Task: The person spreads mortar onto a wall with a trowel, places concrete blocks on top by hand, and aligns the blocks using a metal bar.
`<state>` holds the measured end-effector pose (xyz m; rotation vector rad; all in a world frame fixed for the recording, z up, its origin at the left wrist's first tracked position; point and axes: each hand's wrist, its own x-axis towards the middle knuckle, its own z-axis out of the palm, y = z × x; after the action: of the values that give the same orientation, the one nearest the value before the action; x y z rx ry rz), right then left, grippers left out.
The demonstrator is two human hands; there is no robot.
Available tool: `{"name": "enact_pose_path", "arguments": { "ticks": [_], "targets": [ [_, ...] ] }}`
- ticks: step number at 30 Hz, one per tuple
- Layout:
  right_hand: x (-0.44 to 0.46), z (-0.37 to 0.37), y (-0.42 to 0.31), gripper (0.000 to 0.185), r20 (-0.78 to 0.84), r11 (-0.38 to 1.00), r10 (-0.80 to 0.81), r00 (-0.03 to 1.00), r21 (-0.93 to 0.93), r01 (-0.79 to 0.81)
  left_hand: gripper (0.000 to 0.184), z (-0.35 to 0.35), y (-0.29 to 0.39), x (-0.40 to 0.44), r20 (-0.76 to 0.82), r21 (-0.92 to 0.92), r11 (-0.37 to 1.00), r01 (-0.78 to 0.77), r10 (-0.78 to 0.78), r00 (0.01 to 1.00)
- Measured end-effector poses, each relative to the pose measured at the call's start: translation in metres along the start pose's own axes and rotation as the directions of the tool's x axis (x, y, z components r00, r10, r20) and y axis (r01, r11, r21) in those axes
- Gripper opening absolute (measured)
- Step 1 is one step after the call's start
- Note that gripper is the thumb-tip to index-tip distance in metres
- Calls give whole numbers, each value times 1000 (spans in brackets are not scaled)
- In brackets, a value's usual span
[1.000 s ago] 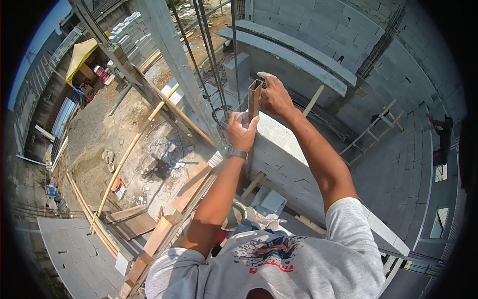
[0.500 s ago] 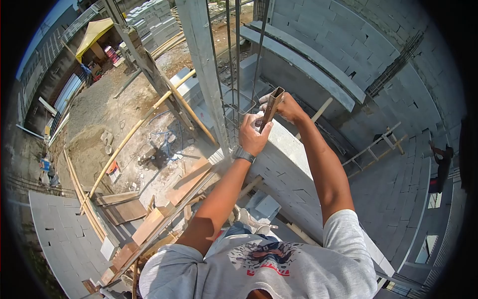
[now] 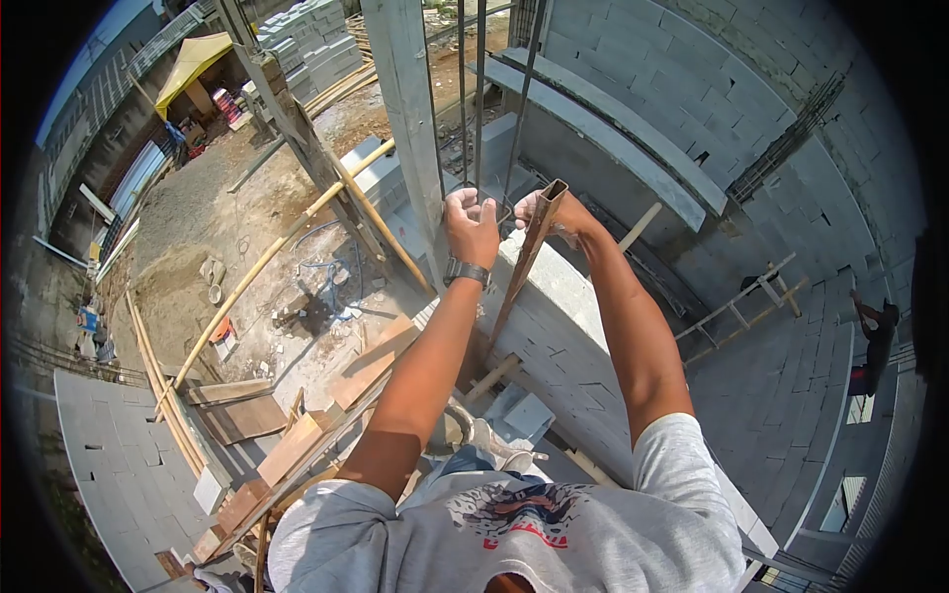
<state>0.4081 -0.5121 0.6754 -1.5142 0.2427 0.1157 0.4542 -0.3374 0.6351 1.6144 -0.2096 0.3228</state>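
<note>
My right hand [image 3: 563, 217] is closed around the upper part of a rusty square steel tube [image 3: 522, 269], which slants down along the side of a grey block wall [image 3: 583, 381]. The tube's open end faces up. My left hand [image 3: 471, 232], with a dark watch on the wrist, is beside the vertical steel bars [image 3: 480, 99] and a bent wire stirrup [image 3: 508, 210]. Its fingers are curled in, and what they grip is hard to make out. Close to the left hand stands a tall grey post [image 3: 403, 109].
Bamboo poles [image 3: 287, 242] and wooden planks [image 3: 297, 445] lie lower left. A ladder-like wooden frame [image 3: 741, 301] leans at right, where another person [image 3: 878, 336] stands by a block wall. Stacked blocks [image 3: 311, 49] and a yellow canopy [image 3: 190, 69] are farther off.
My left hand has let go of the steel tube and moved left and up to the bars. The tube now sits lower and more of its length shows, with my right hand still on it.
</note>
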Motion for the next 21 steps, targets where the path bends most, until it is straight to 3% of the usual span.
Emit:
{"name": "enact_pose_path", "arguments": {
  "ticks": [1,4,5,8,9,11,12,14,18,21],
  "targets": [
    [3,0,1,19,18,1000,-5,1000,1,5,30,2,0,2,-63,54,995,-80,83,995],
    [15,-1,7,16,58,996,-84,995,-14,85,37,6,-16,11,73,125,991,36,-46,996],
    [19,-2,9,17,47,996,-86,995,-6,86,33,8,-22,13,41,165,986,24,-31,999],
    [17,5,1,17,20,997,-36,999,62,35,32,-2,-6,14,164,71,988,139,-149,975],
    [23,2,5,19,54,995,-94,994,-20,95,32,1,-11,14,150,23,994,110,-112,982],
    [28,2,11,20,66,996,-71,995,65,67,32,11,-28,16,113,-71,996,49,-40,993],
    [29,4,11,20,73,993,-60,996,106,52,32,11,-28,18,131,-51,997,62,-55,990],
    [31,5,10,22,46,998,-64,997,19,63,32,12,-29,18,167,-15,996,92,-89,982],
    [35,3,13,25,79,997,-80,994,10,80,35,12,-20,22,147,-93,990,105,-91,985],
    [40,3,15,24,111,995,-94,989,-14,96,36,8,-25,26,192,50,994,102,-110,975]
  ]
}}
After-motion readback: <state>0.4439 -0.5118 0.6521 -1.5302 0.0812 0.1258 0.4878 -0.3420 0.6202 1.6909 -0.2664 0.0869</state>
